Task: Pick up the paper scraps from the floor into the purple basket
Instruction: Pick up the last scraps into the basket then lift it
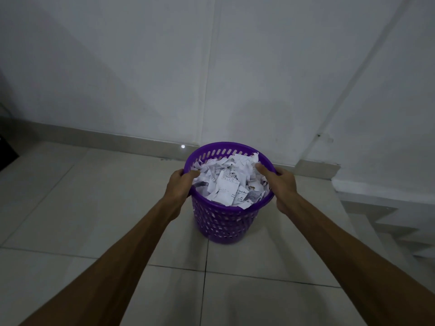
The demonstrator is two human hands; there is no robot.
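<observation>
My left hand (pixel 180 184) and right hand (pixel 280 184) each grip the rim of the purple basket (pixel 221 222), thumbs curled inside; paper scraps (pixel 229 182) fill it.

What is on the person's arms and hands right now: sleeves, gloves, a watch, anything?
Nothing is worn that shows. The left hand and right hand are bare, with no gloves, rings or watch visible. Both forearms are uncovered right down to the frame's bottom edge, with no sleeve, band or marking.
</observation>
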